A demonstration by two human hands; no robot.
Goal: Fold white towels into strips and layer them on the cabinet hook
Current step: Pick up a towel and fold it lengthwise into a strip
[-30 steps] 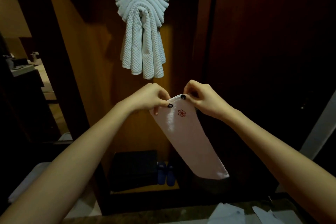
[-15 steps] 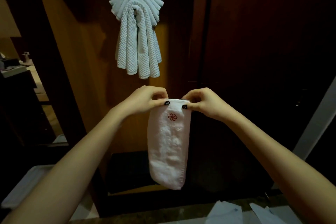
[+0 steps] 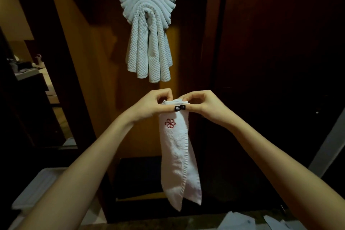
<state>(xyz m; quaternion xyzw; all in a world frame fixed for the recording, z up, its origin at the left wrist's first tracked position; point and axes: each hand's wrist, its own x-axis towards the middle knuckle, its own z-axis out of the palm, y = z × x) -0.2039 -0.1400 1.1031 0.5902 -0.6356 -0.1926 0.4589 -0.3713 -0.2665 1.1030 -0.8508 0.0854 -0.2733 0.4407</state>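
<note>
Both hands, left hand (image 3: 151,104) and right hand (image 3: 202,103), pinched the terry towel strip (image 3: 177,157) top; waffle-weave layered towels (image 3: 148,33) hung above.

The towel (image 3: 177,155) is white terry cloth, soft and fuzzy, with a ribbed hem and a red stitched emblem (image 3: 170,123). The hanging towels (image 3: 149,52) are cloth with a raised waffle pattern. The cabinet (image 3: 89,65) is smooth brown wood with a faint shine.

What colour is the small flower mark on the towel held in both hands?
Red, stitched on the white towel just below the hands; the head view shows it.
</note>
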